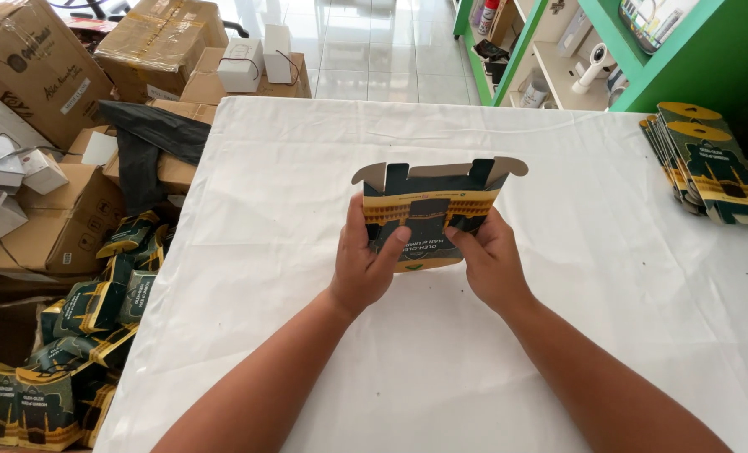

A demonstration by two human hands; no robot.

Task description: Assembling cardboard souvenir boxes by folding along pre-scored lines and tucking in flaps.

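Note:
Above the middle of a white-clothed table (475, 361) I hold a small printed carton (428, 210), dark green and gold with grey inner flaps standing open at its top. My left hand (364, 260) grips its left side with the thumb pressed on the front panel. My right hand (490, 260) grips the right side, thumb also on the front. The carton is partly folded and tilted toward me.
A stack of flat cartons of the same print (714, 164) lies at the table's right edge. Several folded-up cartons (80, 335) are piled on the floor at left, beside brown cardboard boxes (64, 226) and a black bag (148, 138). Green shelving (642, 59) stands at back right.

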